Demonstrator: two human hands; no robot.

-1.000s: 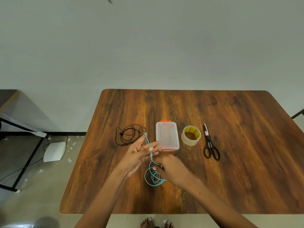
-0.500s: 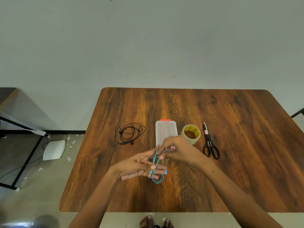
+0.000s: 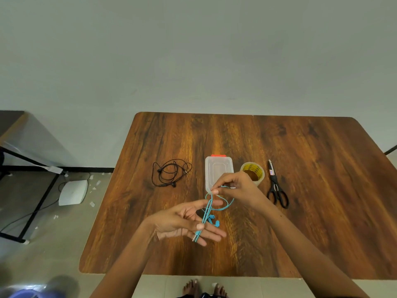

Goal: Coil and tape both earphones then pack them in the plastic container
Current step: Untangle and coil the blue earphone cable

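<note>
Blue earphones (image 3: 207, 214) hang wound across the straight, spread fingers of the left hand (image 3: 184, 222) above the desk (image 3: 322, 190); the right hand (image 3: 234, 187) pinches the cord. Keep each loop even and snug, plug trapped. Since half a second ago, the right hand has drawn the cord higher, toward the plastic container (image 3: 218, 171).

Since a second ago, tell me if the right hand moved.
Yes. The right hand went from near the table edge up toward the container, now overlapping it.
</note>
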